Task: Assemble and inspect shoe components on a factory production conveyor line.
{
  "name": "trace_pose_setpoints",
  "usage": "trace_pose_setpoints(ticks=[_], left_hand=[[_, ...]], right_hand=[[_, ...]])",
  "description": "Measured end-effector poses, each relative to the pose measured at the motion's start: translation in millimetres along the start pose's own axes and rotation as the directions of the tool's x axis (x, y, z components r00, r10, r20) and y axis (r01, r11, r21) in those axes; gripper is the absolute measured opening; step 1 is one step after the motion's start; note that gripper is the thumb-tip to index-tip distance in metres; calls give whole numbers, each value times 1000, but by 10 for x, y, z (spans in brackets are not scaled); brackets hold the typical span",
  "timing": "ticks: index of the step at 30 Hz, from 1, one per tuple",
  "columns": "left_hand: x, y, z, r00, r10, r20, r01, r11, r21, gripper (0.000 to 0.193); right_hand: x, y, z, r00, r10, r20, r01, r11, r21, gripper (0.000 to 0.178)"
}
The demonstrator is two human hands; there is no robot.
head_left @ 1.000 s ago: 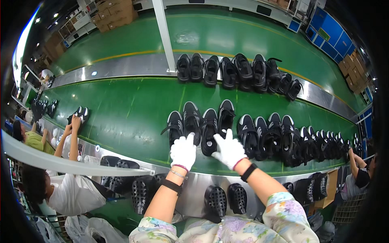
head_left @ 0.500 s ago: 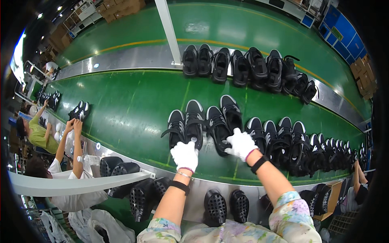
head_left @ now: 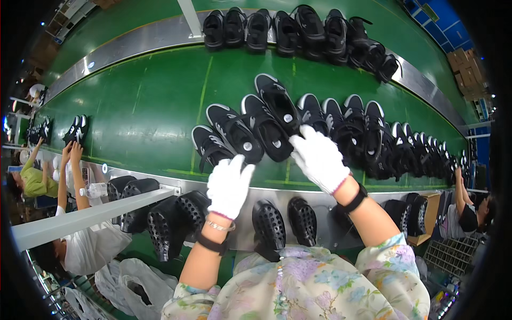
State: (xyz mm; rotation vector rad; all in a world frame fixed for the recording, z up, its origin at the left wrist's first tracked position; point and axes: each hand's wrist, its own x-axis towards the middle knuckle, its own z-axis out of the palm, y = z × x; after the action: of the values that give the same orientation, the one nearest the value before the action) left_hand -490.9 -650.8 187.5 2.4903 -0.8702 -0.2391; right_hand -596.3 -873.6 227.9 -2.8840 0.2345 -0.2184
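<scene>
Two gloved hands hovered over the green conveyor belt [head_left: 149, 106]. Left hand [head_left: 228, 184] open, flat, at 6 o'clock of a black sandal [head_left: 234, 132]. Right hand [head_left: 320, 157] open, fingertips touching a neighbouring black sandal [head_left: 279, 104], gripping nothing.

two white-gloved hands show, the left hand [head_left: 228, 184] and the right hand [head_left: 319, 157], each with a dark band at the wrist. four black shoes with white edging [head_left: 250, 128] lie fanned out apart from the rest, near the middle of the green table [head_left: 149, 106]. to their right a packed row of black shoes [head_left: 373, 133] runs toward the table's right end, perhaps a dozen or more; they overlap too much to count surely. along the far edge sit about nine black shoes [head_left: 298, 29]. at the left end lies one pair [head_left: 74, 129]. five or so perforated black soles [head_left: 269, 224] hang below the near edge.
</scene>
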Motion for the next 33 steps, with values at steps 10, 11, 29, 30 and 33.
trace_pose_setpoints(ticks=[10,11,29,30,33], left_hand=[[-1048,363,163,838,-172,517,250,964,-85,78],[-1104,392,196,845,-184,502,240,970,-48,80],[-1290,321,177,987,104,125,-89,989,-117,52],[-1297,312,178,983,133,125,-116,984,-139,51],[-1272,321,188,978,184,101,-171,977,-126,49]], right_hand=[[-1769,-364,-422,854,151,497,-332,894,300,17],[-1781,-346,-423,857,126,500,-324,885,333,17],[-2874,80,-1007,779,432,454,-270,885,-379,63],[-3031,71,-853,674,499,544,-207,835,-509,70],[-3245,153,-449,621,612,489,-365,779,-511,82]])
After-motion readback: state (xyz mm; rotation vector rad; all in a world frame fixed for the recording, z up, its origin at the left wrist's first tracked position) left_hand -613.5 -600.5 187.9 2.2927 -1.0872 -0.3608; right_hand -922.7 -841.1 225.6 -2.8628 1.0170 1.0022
